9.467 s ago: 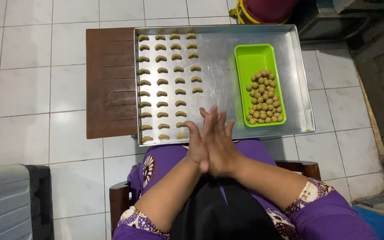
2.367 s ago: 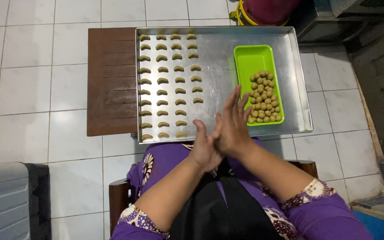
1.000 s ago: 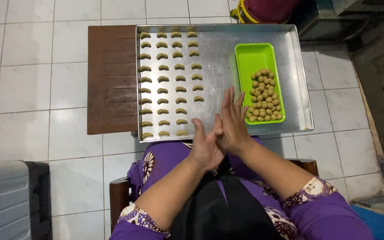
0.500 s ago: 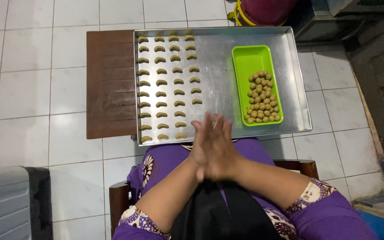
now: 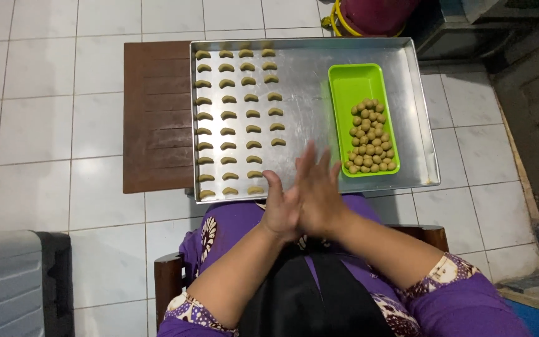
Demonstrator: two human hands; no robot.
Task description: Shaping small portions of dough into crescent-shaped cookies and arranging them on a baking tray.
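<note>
The left hand (image 5: 280,212) and the right hand (image 5: 319,193) press palm to palm above the near edge of the large rectangular silver metal baking tray (image 5: 310,93), fingers stretched flat; whatever lies between the palms is hidden, so I cannot tell what each grip holds. On the tray, 4 columns of small crescent-shaped dough pieces (image 5: 238,115) fill the left side. A bright green rectangular plastic tray (image 5: 357,84) on the right holds small round dough balls (image 5: 370,137). The baking tray rests on a low dark brown wooden table (image 5: 157,115).
</note>
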